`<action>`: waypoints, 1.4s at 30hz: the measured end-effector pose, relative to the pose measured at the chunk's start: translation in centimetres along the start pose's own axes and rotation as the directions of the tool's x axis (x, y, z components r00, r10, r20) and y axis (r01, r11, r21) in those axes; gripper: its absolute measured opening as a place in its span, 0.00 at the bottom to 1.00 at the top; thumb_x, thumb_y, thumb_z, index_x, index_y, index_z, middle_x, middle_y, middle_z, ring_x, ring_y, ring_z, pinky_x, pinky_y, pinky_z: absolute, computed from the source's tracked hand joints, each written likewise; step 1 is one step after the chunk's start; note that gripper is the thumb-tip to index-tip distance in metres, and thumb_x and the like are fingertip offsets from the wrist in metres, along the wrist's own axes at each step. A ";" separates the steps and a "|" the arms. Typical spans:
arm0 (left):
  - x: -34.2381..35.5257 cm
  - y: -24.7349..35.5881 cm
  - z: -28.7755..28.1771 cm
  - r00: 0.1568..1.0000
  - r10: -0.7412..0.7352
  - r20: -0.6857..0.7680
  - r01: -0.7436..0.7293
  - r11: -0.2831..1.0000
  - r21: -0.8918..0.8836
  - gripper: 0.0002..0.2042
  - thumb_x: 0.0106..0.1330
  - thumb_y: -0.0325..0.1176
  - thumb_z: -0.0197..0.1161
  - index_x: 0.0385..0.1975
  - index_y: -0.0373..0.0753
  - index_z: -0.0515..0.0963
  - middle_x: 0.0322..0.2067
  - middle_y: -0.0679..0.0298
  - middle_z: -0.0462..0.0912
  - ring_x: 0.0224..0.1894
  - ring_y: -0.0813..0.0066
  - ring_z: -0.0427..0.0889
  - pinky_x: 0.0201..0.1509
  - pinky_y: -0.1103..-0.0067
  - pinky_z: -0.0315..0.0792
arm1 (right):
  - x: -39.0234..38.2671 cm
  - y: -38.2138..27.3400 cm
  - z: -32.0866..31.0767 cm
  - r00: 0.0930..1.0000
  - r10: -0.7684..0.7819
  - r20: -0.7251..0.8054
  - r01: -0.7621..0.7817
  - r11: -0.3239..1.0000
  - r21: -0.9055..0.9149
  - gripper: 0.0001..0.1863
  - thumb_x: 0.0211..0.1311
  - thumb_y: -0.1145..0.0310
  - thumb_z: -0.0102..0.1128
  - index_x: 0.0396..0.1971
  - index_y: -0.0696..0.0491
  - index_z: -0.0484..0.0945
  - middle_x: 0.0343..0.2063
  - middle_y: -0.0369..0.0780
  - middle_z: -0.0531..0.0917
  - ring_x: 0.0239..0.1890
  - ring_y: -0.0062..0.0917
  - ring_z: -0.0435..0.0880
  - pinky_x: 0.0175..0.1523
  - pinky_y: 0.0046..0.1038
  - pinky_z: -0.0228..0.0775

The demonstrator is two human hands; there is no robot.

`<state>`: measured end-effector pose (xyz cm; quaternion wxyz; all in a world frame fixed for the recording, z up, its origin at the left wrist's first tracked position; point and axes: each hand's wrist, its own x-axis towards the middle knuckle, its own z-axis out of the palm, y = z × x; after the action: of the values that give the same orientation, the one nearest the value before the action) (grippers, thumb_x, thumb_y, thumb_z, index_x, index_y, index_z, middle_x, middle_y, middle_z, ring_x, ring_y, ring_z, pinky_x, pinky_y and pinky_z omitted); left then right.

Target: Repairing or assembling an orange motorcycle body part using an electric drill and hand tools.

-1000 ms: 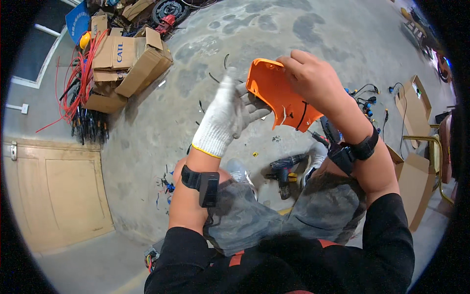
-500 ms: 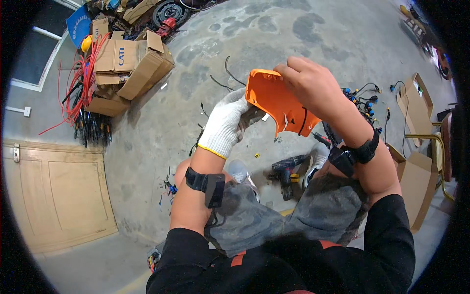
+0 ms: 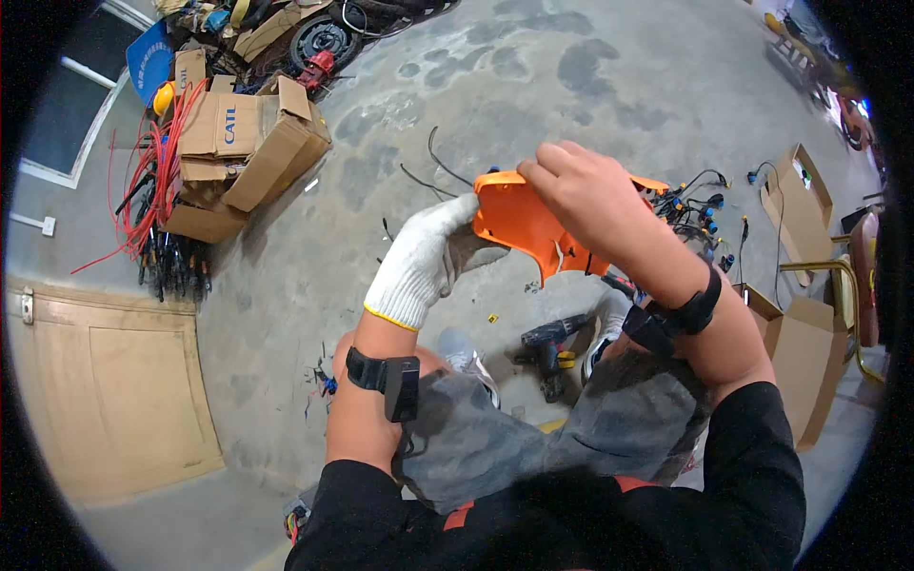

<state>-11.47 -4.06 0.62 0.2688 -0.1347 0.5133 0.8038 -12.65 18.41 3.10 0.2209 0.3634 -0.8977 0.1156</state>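
Note:
I hold an orange curved plastic panel [image 3: 514, 217] before me. My left hand [image 3: 427, 249], in a white knit glove with dark palm, grips its left edge, fingers curled underneath. My bare right hand [image 3: 583, 198] grasps the upper edge, fingers bent over it and partly hiding the right portion. A black strip and small slots show on the panel's inner side. Below it a cordless drill [image 3: 546, 345] lies on the floor between my feet. Beside the panel's right end are dark connector cables [image 3: 700, 216].
Cardboard boxes [image 3: 228, 143], red tubing [image 3: 157, 190] and a wheel [image 3: 324, 43] crowd the upper left. A wooden door [image 3: 114, 390] is at left. Flattened cardboard [image 3: 804, 366], an open long box [image 3: 798, 205] and a metal-framed chair [image 3: 862, 285] stand right. Loose wires [image 3: 438, 186] lie ahead.
Both hands have lowered the orange panel, and it has tipped to a flatter angle. My gloved left hand has closed round its left edge since a second ago.

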 end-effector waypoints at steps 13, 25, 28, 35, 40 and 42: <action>0.8 -1.7 0.4 0.988 0.024 -0.154 0.018 0.964 0.265 0.14 0.64 0.25 0.55 0.48 0.30 0.75 0.41 0.56 0.80 0.41 0.63 0.83 0.38 0.68 0.83 | 0.5 -1.8 2.1 0.990 -0.138 -0.022 0.135 0.988 -0.077 0.06 0.48 0.69 0.57 0.26 0.53 0.77 0.29 0.35 0.73 0.36 0.28 0.76 0.37 0.28 0.71; 1.5 -2.0 1.4 0.982 -0.031 -0.185 0.064 0.982 0.175 0.15 0.64 0.25 0.55 0.50 0.31 0.72 0.44 0.55 0.79 0.42 0.60 0.83 0.32 0.68 0.86 | 1.1 -1.2 1.3 0.994 -0.098 0.050 0.102 0.993 -0.064 0.10 0.48 0.71 0.57 0.33 0.55 0.76 0.29 0.36 0.71 0.35 0.27 0.74 0.37 0.28 0.71; 1.2 -1.9 1.8 0.977 0.027 -0.211 0.016 0.979 0.202 0.13 0.66 0.26 0.55 0.49 0.31 0.73 0.42 0.55 0.80 0.41 0.60 0.83 0.32 0.67 0.85 | 0.8 -1.6 1.6 0.996 -0.083 0.012 0.084 0.994 -0.064 0.11 0.48 0.71 0.57 0.34 0.54 0.75 0.29 0.36 0.71 0.35 0.28 0.74 0.37 0.29 0.71; 1.8 -2.6 0.6 0.955 0.207 -0.213 -0.162 0.964 0.213 0.12 0.66 0.27 0.56 0.47 0.30 0.76 0.41 0.57 0.81 0.39 0.64 0.83 0.41 0.68 0.79 | 1.4 -1.4 2.8 0.986 0.001 -0.169 -0.009 0.999 -0.047 0.16 0.51 0.67 0.59 0.41 0.52 0.75 0.31 0.39 0.74 0.38 0.33 0.76 0.41 0.32 0.71; 0.5 -0.6 1.3 0.950 0.178 -0.256 -0.153 0.982 0.113 0.13 0.67 0.31 0.55 0.47 0.32 0.75 0.38 0.57 0.82 0.34 0.66 0.84 0.29 0.72 0.78 | 2.1 -1.7 0.3 0.930 0.127 -0.345 -0.040 0.967 0.250 0.23 0.52 0.65 0.70 0.48 0.54 0.75 0.34 0.44 0.76 0.37 0.39 0.76 0.41 0.35 0.70; 0.7 -0.2 0.0 0.943 0.158 -0.293 -0.123 0.983 0.135 0.13 0.69 0.32 0.54 0.47 0.30 0.74 0.38 0.56 0.82 0.35 0.65 0.85 0.30 0.71 0.83 | 1.8 -2.6 0.0 0.920 0.264 -0.290 -0.124 0.898 0.423 0.15 0.63 0.61 0.62 0.43 0.56 0.78 0.27 0.44 0.77 0.30 0.39 0.78 0.37 0.36 0.71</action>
<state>-11.90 -3.80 0.10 0.1363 -0.2035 0.6019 0.7601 -11.95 15.46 4.06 0.2817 0.2821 -0.8358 0.3774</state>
